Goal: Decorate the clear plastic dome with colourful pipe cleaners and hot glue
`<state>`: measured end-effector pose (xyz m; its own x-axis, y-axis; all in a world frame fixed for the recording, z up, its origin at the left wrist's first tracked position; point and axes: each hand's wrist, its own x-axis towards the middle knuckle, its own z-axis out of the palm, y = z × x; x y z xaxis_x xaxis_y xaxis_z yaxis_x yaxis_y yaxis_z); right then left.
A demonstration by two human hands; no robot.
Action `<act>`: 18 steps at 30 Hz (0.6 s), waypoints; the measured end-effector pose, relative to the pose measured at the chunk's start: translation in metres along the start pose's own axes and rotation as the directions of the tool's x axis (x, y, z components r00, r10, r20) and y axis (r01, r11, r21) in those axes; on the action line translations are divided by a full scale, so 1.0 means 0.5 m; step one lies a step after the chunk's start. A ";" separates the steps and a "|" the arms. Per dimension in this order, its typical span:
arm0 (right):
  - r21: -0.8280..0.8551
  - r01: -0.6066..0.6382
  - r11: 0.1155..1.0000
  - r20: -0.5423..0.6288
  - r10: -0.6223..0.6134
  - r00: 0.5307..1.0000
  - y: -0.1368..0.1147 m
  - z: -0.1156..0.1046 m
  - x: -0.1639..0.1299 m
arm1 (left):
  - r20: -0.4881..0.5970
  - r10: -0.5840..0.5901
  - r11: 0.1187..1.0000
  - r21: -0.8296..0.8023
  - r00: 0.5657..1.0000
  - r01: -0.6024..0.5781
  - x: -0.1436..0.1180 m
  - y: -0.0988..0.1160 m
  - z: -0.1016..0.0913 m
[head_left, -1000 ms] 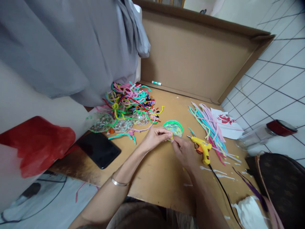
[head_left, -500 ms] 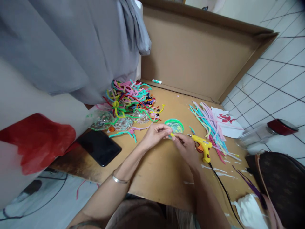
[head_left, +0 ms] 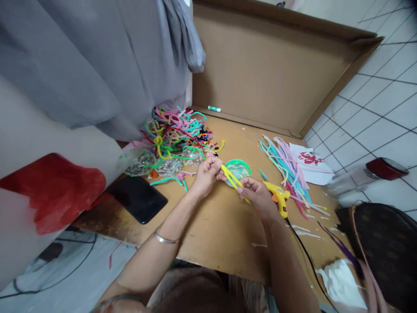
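In the head view, the left hand [head_left: 206, 173] and the right hand [head_left: 257, 195] each pinch one end of a yellow pipe cleaner [head_left: 233, 179], which slants from far left to near right above the board [head_left: 224, 234]. A green-rimmed disc [head_left: 240, 168] lies just behind it, a yellow glue gun [head_left: 277, 196] just right, and a tangled pile of pipe cleaners [head_left: 177, 132] far left.

yellow pipe cleaner [head_left: 233, 178] | doubled, slanted | over green-rimmed disc [head_left: 239, 168], probably touching

Fuzzy pipe cleaners [head_left: 177, 130] lie on matt brown cardboard [head_left: 221, 226] beside a glossy yellow plastic glue gun [head_left: 277, 198].
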<state>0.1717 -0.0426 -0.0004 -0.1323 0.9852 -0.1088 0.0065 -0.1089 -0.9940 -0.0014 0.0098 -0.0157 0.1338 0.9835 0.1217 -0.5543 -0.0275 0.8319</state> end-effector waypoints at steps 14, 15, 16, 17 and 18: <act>-0.044 -0.011 0.999 0.056 0.014 0.998 -0.007 -0.011 -0.002 | -0.265 0.079 0.990 -0.095 0.961 -0.108 0.014 0.000 -0.009; -0.061 0.003 0.998 0.045 -0.001 0.999 -0.010 -0.013 -0.003 | -0.281 0.103 0.988 -0.079 0.954 -0.130 0.015 -0.003 -0.009; -0.080 0.018 0.997 0.026 -0.016 1.000 -0.013 -0.014 -0.004 | -0.298 0.126 0.986 -0.063 0.946 -0.151 0.015 -0.005 -0.009; -0.101 0.031 0.994 0.003 -0.031 1.000 -0.016 -0.016 -0.005 | -0.313 0.144 0.985 -0.046 0.939 -0.167 0.016 -0.007 -0.008; -0.124 0.038 0.992 -0.019 -0.041 0.999 -0.018 -0.018 -0.006 | -0.323 0.154 0.985 -0.031 0.934 -0.173 0.016 -0.009 -0.008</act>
<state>0.1809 -0.0433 0.0089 -0.1131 0.9913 -0.0680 0.1242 -0.0538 -0.9908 -0.0013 0.0185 -0.0205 -0.2257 0.9719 0.0665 -0.5940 -0.1914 0.7814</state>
